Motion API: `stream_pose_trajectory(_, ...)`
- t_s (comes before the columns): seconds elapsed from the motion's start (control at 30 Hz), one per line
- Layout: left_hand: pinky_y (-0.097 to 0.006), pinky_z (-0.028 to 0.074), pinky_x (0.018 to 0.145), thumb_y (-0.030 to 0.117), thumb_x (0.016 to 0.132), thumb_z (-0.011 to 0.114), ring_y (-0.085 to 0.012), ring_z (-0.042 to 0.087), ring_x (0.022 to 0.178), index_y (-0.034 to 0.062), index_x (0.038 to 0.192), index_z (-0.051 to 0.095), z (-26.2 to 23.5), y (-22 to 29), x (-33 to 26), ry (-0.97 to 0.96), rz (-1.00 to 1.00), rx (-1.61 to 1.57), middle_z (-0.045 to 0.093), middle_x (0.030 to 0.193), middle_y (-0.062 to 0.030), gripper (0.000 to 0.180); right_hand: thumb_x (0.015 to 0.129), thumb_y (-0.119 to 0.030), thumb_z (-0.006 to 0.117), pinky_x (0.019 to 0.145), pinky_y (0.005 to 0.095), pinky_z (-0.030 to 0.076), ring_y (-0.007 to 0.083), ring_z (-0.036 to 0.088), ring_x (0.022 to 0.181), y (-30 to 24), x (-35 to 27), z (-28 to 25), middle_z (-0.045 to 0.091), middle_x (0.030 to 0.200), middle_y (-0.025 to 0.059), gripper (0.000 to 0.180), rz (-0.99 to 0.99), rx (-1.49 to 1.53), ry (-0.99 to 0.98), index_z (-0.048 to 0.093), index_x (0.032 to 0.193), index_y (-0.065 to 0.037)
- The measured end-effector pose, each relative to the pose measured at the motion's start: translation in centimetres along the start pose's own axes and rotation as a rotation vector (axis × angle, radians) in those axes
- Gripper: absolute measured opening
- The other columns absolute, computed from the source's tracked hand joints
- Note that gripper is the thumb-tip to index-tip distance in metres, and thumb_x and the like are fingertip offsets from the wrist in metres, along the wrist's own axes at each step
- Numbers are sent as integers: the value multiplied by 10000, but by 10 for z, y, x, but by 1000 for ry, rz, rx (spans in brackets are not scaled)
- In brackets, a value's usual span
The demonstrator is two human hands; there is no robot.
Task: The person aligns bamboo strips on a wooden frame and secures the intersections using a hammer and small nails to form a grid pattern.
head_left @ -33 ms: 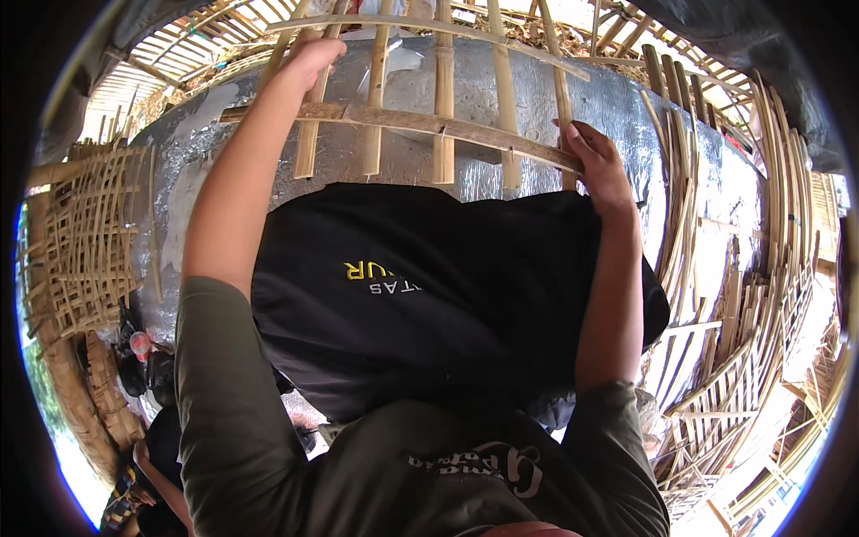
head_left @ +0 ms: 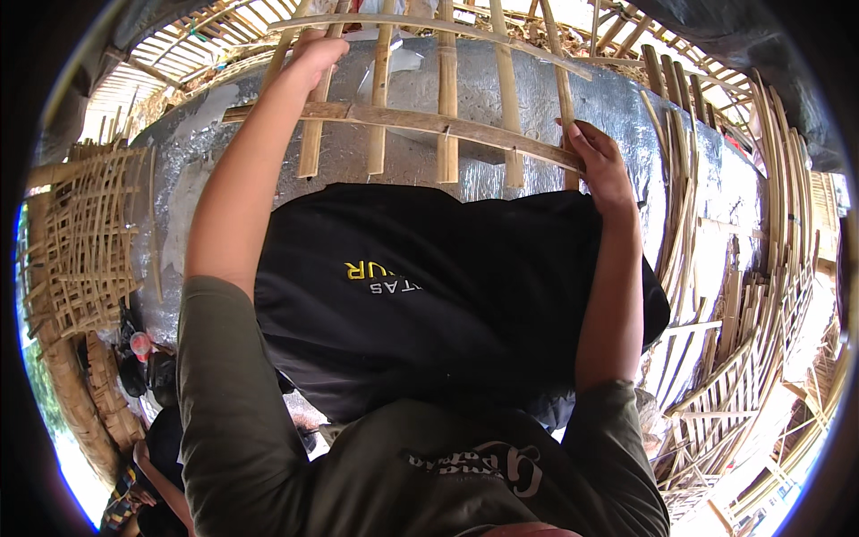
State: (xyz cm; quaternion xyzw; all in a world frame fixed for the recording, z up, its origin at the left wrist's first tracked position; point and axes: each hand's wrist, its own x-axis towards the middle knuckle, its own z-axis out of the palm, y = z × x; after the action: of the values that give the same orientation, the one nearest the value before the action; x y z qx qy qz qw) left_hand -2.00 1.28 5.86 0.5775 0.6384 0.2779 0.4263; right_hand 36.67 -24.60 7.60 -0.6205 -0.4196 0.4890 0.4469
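A bamboo lattice (head_left: pixel 448 80) of several upright slats tied by two crosspieces stretches in front of me. My left hand (head_left: pixel 316 59) is closed around a slat near its upper left, beside the far crosspiece. At the right end of the near crosspiece (head_left: pixel 403 117), my right hand (head_left: pixel 595 161) grips the outermost slat (head_left: pixel 562 80), thumb and fingers on either side of it. The near slat ends hang free just beyond a black cloth (head_left: pixel 429 304) spread over my lap.
Under the lattice lies a silvery foil sheet (head_left: pixel 192 152). Long bamboo strips (head_left: pixel 783 179) are stacked at the right, near a lattice panel (head_left: pixel 716 394). A woven bamboo piece (head_left: pixel 85 237) lies at the left. Another person's arm (head_left: pixel 161 479) shows at the lower left.
The lattice has shifted very slightly to the right, together with my left hand. Both hands keep their hold.
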Motion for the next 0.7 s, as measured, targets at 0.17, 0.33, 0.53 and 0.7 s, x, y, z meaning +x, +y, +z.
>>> stream_pose_trajectory(0.17,-325,428,520,86,706,646,-151,542,613,23,827,645,32,24,8,45,79,-40,580,696,-39,137,932,-281,639,687,262,464,105,593,745,19,24,-16,675,812,68,354,-15,-30,267,684,1039,53)
stream_pose_trajectory(0.33,-343,445,525,61,693,641,-180,576,645,2,887,635,47,50,13,42,49,-19,611,744,-69,203,923,-282,646,706,268,479,115,610,759,10,18,-38,674,811,73,347,-31,24,274,682,1029,46)
stream_pose_trajectory(0.53,-298,420,541,89,796,598,-127,516,695,29,1014,608,-2,33,-17,-80,28,21,563,816,-21,227,920,-184,629,762,268,492,135,624,814,-13,-21,-4,640,852,76,229,0,209,52,590,1061,-8)
stream_pose_trajectory(0.7,-265,403,505,96,805,618,-103,490,619,19,1010,606,-81,-20,-47,-35,-79,134,550,779,-17,220,875,-190,691,724,312,503,169,618,839,-6,-35,56,651,912,112,269,-9,39,-208,576,1001,19)
